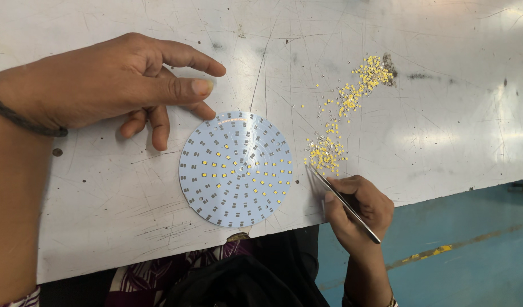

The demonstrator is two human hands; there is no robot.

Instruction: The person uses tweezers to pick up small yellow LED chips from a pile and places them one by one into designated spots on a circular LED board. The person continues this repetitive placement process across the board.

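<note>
Two hands work: the right hand (358, 210) pinches tweezers (342, 202), tips beside scattered yellow LED chips (329, 150); the left hand (119, 85) hovers open-fingered above the round LED board (236, 169).

Left hand (110, 85): palm down, thumb and index finger extended, remaining fingers curled under. Right hand (358, 207): fingers closed in a pinch grip, apparently thumb against index; wrist bent upward.

Scratched white worktable (432, 113), blue floor (472, 261), glare upper right
</note>
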